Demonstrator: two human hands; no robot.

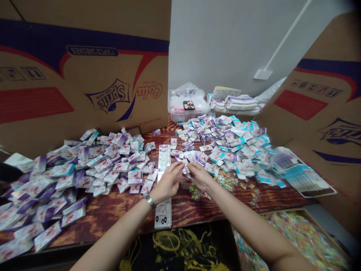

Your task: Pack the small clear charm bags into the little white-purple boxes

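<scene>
Cardboard cartons (84, 67) printed "Sprite" and "Cola" rise behind a wooden table (118, 214) heaped with purple-and-white packets (225, 146). At center, the left hand (168, 181) and right hand (200, 177) meet, fingers (178, 168) pinched together on one small packet (185, 170), mostly hidden, its print unreadable. A printed strip (164, 160) lies just left of the fingers.

Left hand (168, 181), right hand (200, 176) pinch white-purple packet (185, 168) above wood table (118, 210)
</scene>
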